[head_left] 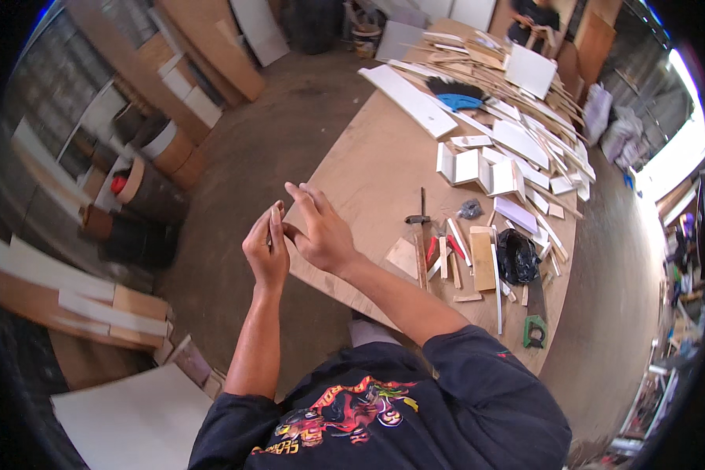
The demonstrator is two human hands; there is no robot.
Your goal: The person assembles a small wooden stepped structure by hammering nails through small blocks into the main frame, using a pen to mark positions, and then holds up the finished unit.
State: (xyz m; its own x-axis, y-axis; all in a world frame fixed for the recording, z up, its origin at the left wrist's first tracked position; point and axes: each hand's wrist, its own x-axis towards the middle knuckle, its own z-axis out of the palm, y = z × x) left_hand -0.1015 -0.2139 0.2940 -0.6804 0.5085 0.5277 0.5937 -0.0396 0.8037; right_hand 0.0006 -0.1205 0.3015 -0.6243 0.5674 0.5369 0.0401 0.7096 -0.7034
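Observation:
My left hand (266,247) is raised at the table's left edge, its fingers stretched upward and held near each other. Close beside it, my right hand (321,231) has its fingers extended and apart, with the thumb reaching toward the left palm. The hands meet or nearly meet; the exact contact is hard to make out. I see nothing held in either one. Beneath the right hand and forearm lies the wooden tabletop (352,172). The nearest tools to the right forearm are a clamp-like tool (417,220) and red-handled pliers (456,241).
White boards and strips (517,145) pile up on the table's far right. A black plastic bag (517,257) and a green-handled saw (535,330) lie near its right edge. A blue-and-black brush (456,98) sits farther back. Dark drums (145,192) stand left; another person (534,23) is at the far end.

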